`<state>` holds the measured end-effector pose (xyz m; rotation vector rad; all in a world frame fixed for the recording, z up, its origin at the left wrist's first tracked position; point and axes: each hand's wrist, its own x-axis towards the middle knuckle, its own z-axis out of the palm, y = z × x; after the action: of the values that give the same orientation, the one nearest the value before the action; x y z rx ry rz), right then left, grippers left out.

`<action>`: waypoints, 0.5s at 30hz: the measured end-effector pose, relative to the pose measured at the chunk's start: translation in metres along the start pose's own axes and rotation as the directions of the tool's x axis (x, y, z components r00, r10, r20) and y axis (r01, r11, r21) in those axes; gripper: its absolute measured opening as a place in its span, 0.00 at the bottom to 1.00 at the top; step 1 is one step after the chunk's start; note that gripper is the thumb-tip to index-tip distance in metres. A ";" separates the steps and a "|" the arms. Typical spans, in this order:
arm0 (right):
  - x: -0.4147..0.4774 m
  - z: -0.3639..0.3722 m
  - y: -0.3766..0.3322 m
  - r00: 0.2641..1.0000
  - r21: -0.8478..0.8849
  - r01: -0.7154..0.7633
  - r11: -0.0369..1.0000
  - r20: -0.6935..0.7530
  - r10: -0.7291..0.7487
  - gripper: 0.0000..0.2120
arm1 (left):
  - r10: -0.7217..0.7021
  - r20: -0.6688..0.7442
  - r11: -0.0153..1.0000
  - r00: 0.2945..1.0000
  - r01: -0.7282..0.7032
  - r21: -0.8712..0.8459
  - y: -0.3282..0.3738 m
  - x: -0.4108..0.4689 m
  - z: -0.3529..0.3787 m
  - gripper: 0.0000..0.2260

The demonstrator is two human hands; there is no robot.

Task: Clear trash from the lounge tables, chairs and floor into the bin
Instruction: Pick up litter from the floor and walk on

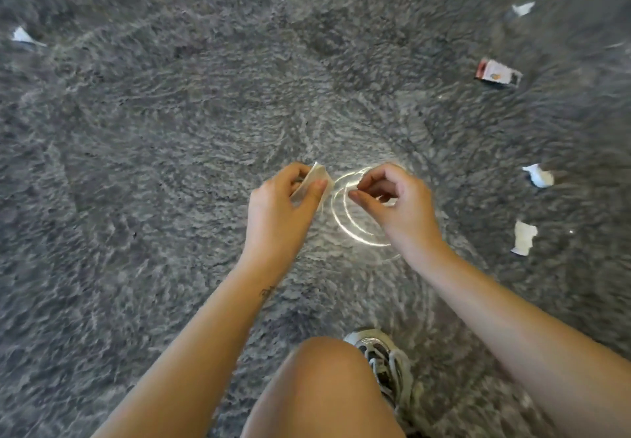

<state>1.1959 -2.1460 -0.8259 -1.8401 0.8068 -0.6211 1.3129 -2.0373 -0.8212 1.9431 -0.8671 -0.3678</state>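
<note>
While I crouch over the grey shag carpet [170, 130], my left hand [276, 212] pinches a folded paper scrap [312, 183] between thumb and fingers, lifted clear of the pile. My right hand [396, 198] is just beside it, fingers curled in, thumb and forefinger tips nearly meeting. A white sliver [389, 202] shows under the palm, but I cannot tell whether I hold it or it lies on the carpet beneath. Bright curved glare sits between the two hands and blurs that spot. I judge this to be the floor-gathering step: collecting loose litter into the hands before any trip to the bin, which is not in view. Plenty remains. To my right lie a crumpled white piece [539, 176] and a flat torn strip [524, 237], both near. Farther off is a small printed carton [498, 73], with three more white bits [522, 8] beyond it toward the top right corner, and one lone scrap [22, 36] lies well apart on the far left. The next move, I think, calls for tucking what I have into the left hand so the right is free, then reaching right for the nearest pieces. Deep pile may let thin paper sink, so a pinch from above at a raised edge should serve better than a sweep.
</note>
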 end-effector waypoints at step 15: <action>-0.047 -0.210 0.001 0.931 -0.176 -0.130 0.976 -0.361 0.059 0.07 | 0.341 0.159 0.934 0.927 -0.315 -0.166 0.140 0.013 0.071 0.03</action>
<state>1.0140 -2.2327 -0.7512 -1.8782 1.2279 -0.8507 1.2226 -2.1340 -0.7366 1.6170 -1.2362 -0.4001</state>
